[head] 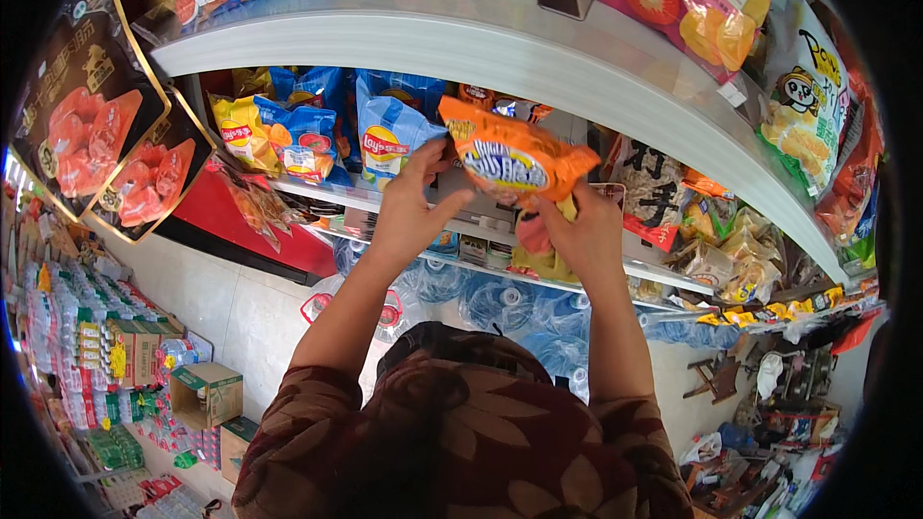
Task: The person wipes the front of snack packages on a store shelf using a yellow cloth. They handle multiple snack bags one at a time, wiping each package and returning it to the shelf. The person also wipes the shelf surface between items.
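Note:
In my right hand (588,231) is an orange snack bag (515,158), held at its lower right, together with or just in front of a yellow-green packet with a pink patch (544,245). My left hand (418,205) is raised with thumb and fingers apart, left of the orange bag; its fingertips are by a light blue Lay's chip bag (389,140) on the shelf, and I cannot tell whether they touch it. Further left on that shelf stand a blue chip bag (306,148) and a yellow Lay's bag (245,133). Behind the orange bag are more small packets, partly hidden.
The upper shelf's pale curved edge (461,32) runs above my hands. Black sausage packages (94,130) hang at the left. Wrapped water bottles (505,303) stand below the shelves. Cartons (205,396) and bottle packs are on the floor at left; a wooden stool (714,378) is at right.

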### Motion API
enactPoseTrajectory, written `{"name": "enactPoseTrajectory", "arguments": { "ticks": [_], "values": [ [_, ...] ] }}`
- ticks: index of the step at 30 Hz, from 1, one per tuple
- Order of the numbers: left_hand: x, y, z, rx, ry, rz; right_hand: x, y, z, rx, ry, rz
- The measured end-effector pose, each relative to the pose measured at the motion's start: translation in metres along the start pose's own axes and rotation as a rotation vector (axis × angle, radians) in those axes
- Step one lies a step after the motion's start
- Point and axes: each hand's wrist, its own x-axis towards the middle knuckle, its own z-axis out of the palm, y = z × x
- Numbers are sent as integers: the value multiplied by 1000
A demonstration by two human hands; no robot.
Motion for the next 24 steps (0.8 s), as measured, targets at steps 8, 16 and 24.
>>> {"name": "enactPoseTrajectory", "arguments": {
  "ticks": [8,16,24],
  "values": [
    [-10,-28,-8,-60,46,-53,18,3,51,-64,-156,170],
    [-13,-50,0,-53,72,-62,27,36,79,294,-287,246],
    [-5,-28,35,279,11,303,28,45,79,674,-528,569]
  ]
}}
